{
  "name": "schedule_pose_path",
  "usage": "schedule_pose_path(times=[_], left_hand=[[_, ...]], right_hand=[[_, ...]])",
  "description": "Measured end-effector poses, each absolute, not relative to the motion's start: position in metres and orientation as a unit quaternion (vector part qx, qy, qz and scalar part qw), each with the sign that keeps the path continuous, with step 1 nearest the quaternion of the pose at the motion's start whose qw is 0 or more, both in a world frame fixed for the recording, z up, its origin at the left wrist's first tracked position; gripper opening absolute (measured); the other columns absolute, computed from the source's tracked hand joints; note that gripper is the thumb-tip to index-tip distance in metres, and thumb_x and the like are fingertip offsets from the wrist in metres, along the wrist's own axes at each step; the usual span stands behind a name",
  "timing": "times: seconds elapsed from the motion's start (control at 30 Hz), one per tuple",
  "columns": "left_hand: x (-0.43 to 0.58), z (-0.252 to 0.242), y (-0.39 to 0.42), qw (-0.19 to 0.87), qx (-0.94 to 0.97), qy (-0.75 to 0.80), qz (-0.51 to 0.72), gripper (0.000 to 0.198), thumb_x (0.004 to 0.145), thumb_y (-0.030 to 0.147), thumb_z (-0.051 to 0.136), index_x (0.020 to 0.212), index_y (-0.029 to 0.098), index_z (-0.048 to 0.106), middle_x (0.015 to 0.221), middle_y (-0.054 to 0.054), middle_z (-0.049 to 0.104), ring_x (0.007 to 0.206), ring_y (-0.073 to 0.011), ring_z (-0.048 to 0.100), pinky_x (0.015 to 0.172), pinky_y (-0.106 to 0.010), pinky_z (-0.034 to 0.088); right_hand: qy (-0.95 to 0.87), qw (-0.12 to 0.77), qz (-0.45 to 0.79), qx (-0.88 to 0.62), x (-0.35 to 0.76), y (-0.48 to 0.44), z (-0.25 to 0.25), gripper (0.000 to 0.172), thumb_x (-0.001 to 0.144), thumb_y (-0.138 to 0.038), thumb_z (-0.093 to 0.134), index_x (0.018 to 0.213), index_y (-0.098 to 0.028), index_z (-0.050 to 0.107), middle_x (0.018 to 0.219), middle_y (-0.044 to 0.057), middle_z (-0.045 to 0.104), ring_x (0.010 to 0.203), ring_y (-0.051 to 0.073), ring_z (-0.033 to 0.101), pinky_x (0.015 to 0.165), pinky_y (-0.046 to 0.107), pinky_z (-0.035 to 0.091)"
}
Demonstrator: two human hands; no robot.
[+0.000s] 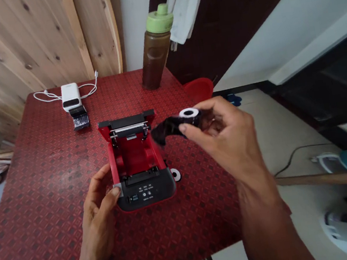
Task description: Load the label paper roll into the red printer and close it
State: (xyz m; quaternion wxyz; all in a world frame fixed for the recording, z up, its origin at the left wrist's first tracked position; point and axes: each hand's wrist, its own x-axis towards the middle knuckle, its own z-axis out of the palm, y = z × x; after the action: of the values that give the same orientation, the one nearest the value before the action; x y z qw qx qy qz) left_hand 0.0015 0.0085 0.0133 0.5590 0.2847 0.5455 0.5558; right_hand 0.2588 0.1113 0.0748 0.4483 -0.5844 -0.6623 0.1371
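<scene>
Pinches a small black roll (193,120) with a white core in the right hand (226,133), closed to about the roll's width, with the thumb on the near side and the other fingers curled behind. Holds it raised above the red patterned tabletop (53,178), to the right of the open printer (133,155), with a loose black strip (167,129) trailing left from it to near the raised lid (128,121). Cannot tell from this view of any contact between strip and printer.

Holds the printer with the left hand (96,206), half closed around its near left corner: rests the thumb on the dark front panel (159,188) and sets the fingers against the red side wall.

Inside the printer, a red hollow facing up; under the lid, a pale bar and a dark roller. Just beside the printer on the right, a white ring (178,170) lying on the tabletop.

Near the far left corner, a white device (71,94) with a white cable (96,75) behind it and a crumpled dark strip (80,121) at its near edge. Toward the far right corner, a brown bottle (154,57) with a green cap, upright. Beyond the tabletop's right edge, a red seat (201,89).
</scene>
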Motion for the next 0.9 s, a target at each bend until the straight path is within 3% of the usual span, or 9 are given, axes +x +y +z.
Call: schedule_pose_path(times=[0.1, 0.27, 0.43, 0.63, 0.77, 0.9], left_hand=[[0.002, 0.011, 0.009, 0.554, 0.286, 0.547, 0.559, 0.059, 0.09, 0.045, 0.084, 0.145, 0.028, 0.069, 0.151, -0.009, 0.071, 0.143, -0.034, 0.062, 0.117, -0.045, 0.047], [0.003, 0.01, 0.008, 0.536, 0.301, 0.559, 0.556, 0.058, 0.09, 0.047, 0.083, 0.144, 0.027, 0.071, 0.146, -0.009, 0.073, 0.136, -0.0329, 0.066, 0.111, -0.043, 0.051], [0.004, 0.013, 0.01, 0.532, 0.295, 0.564, 0.559, 0.06, 0.086, 0.047, 0.086, 0.141, 0.026, 0.072, 0.142, -0.009, 0.075, 0.132, -0.0328, 0.068, 0.107, -0.041, 0.054], [0.005, 0.015, 0.012, 0.534, 0.275, 0.561, 0.57, 0.056, 0.084, 0.046, 0.088, 0.135, 0.028, 0.074, 0.133, -0.005, 0.077, 0.124, -0.0293, 0.071, 0.102, -0.038, 0.056], [0.007, 0.017, 0.012, 0.536, 0.274, 0.559, 0.57, 0.058, 0.083, 0.047, 0.089, 0.135, 0.027, 0.074, 0.135, -0.006, 0.077, 0.123, -0.0294, 0.071, 0.101, -0.038, 0.056], [0.006, 0.018, 0.012, 0.539, 0.275, 0.56, 0.566, 0.061, 0.082, 0.048, 0.09, 0.136, 0.026, 0.073, 0.139, -0.007, 0.076, 0.124, -0.0302, 0.071, 0.101, -0.039, 0.057]], right_hand=[[-0.58, 0.473, 0.139, -0.648, 0.267, 0.138, 0.04, 0.027, 0.081, -0.035, 0.08, 0.098, -0.025, 0.062, 0.085, -0.001, 0.071, 0.065, 0.018, 0.059, 0.066, 0.036, 0.047], [-0.616, 0.429, 0.17, -0.638, 0.247, 0.151, 0.004, 0.024, 0.085, -0.032, 0.075, 0.096, -0.025, 0.055, 0.095, 0.006, 0.073, 0.081, 0.023, 0.066, 0.078, 0.039, 0.049], [-0.693, 0.351, 0.26, -0.574, 0.234, 0.135, -0.004, 0.02, 0.086, -0.031, 0.077, 0.091, -0.025, 0.059, 0.089, 0.002, 0.075, 0.079, 0.021, 0.068, 0.074, 0.034, 0.05], [-0.736, 0.274, 0.31, -0.536, 0.242, 0.126, 0.003, 0.014, 0.093, -0.02, 0.072, 0.105, -0.02, 0.067, 0.098, 0.004, 0.077, 0.088, 0.02, 0.071, 0.08, 0.034, 0.051], [-0.75, 0.254, 0.316, -0.523, 0.245, 0.122, 0.006, 0.021, 0.091, -0.01, 0.072, 0.11, -0.019, 0.07, 0.108, 0.006, 0.078, 0.1, 0.022, 0.071, 0.091, 0.038, 0.053], [-0.74, 0.26, 0.326, -0.527, 0.254, 0.112, 0.008, 0.035, 0.094, -0.008, 0.07, 0.127, -0.018, 0.069, 0.115, 0.007, 0.077, 0.095, 0.019, 0.073, 0.088, 0.036, 0.057]])
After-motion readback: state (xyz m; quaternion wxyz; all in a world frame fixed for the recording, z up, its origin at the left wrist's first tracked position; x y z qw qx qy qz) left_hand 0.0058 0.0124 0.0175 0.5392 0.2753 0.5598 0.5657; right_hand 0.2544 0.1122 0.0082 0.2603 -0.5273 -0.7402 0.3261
